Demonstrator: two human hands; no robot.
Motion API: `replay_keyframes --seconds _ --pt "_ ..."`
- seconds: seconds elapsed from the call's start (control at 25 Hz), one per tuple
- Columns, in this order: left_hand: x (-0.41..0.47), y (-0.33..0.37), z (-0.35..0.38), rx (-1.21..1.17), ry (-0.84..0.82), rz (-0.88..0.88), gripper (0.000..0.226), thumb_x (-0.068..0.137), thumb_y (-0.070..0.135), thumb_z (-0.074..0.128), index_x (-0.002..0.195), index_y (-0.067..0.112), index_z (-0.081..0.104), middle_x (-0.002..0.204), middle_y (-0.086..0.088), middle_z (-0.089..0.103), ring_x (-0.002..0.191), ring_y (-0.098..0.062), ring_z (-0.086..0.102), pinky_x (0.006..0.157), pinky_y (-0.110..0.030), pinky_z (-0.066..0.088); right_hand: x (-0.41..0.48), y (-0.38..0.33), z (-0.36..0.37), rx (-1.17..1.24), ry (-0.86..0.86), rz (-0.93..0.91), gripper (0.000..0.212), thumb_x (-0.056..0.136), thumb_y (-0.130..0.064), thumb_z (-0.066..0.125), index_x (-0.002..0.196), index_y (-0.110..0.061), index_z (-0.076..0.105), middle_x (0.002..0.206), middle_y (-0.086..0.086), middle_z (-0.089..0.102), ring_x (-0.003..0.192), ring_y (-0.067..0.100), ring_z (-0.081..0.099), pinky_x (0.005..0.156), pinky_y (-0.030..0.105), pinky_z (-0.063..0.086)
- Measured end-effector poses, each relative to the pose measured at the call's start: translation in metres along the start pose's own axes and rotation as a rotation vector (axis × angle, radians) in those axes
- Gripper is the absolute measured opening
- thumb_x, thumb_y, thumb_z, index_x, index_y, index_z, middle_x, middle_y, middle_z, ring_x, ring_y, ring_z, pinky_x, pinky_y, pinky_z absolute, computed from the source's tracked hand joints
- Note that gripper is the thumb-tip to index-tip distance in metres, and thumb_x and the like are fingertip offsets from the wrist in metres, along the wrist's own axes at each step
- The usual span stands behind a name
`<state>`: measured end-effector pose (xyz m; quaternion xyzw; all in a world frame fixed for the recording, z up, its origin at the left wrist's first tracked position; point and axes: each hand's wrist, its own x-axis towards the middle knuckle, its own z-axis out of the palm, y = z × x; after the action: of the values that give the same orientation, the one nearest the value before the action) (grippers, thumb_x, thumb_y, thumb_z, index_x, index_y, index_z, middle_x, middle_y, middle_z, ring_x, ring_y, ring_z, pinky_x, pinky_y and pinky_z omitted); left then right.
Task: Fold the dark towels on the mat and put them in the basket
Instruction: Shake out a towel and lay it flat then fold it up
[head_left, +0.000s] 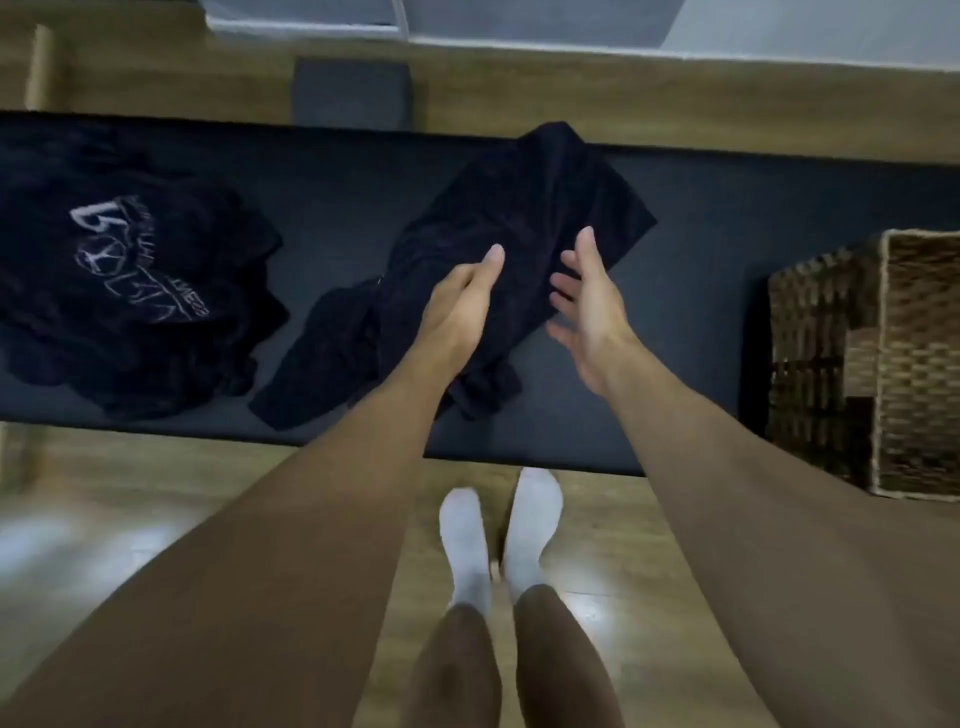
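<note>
Head view. Crumpled dark towel (545, 197) at centre of black mat (727, 234), far corner over far edge. Above it, left hand (462, 296) and right hand (587, 301), fingers straight, gripping nothing. Printed dark heap (130, 286) on mat, left; wicker basket (810, 364) right; grey block (350, 93) beyond mat.

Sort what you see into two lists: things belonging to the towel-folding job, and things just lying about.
Job: crumpled dark towel, printed dark cloth, mat, wicker basket, left hand, right hand.
Lying about: dark block beyond the mat, pale furniture.
</note>
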<state>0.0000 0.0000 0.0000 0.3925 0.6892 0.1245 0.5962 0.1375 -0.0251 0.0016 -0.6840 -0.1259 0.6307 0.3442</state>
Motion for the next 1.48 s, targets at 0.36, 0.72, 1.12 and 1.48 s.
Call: replay_keyframes --seconds 0.36,0.72,1.12,1.48 --pt "0.217 -0.021 0.067 0.494 -0.009 0.306 0.058 0.093 0.053 0.056 0.141 0.022 0.046 0.146 0.001 0.047 0.132 -0.017 0.045 0.115 -0.038 0.031 0.209 0.065 -0.027 -0.113 0.407 -0.026 0.051 0.096 -0.032 0.059 0.142 -0.019 0.040 0.135 -0.001 0.049 0.114 0.016 0.054 0.103 0.036 0.046" --pt "0.328 -0.027 0.115 1.177 0.075 0.318 0.077 0.087 0.063 0.058 0.143 0.015 0.034 0.141 -0.016 0.045 0.126 -0.036 0.047 0.102 -0.050 0.038 0.319 0.077 -0.046 -0.136 0.718 -0.068 0.044 0.091 -0.022 0.067 0.128 -0.015 0.046 0.126 0.002 0.050 0.089 0.016 0.054 0.076 0.029 0.044" --pt "0.166 0.035 0.068 0.741 0.112 0.394 0.040 0.099 0.043 0.044 0.066 0.020 0.044 0.086 -0.011 0.063 0.086 -0.036 0.059 0.072 -0.040 0.044 0.167 -0.020 -0.034 0.283 0.419 -0.065 0.010 0.087 -0.007 0.048 0.084 -0.013 0.055 0.086 0.007 0.061 0.077 0.021 0.056 0.068 0.032 0.050" --pt "-0.109 0.285 -0.058 0.420 -0.186 0.486 0.042 0.083 0.015 0.068 0.050 0.014 0.042 0.048 0.008 0.044 0.047 -0.005 0.041 0.050 -0.019 0.033 -0.158 -0.301 -0.010 0.161 -0.026 -0.211 0.023 0.095 -0.024 0.061 0.110 -0.009 0.067 0.100 0.014 0.072 0.089 0.030 0.069 0.081 0.040 0.055"
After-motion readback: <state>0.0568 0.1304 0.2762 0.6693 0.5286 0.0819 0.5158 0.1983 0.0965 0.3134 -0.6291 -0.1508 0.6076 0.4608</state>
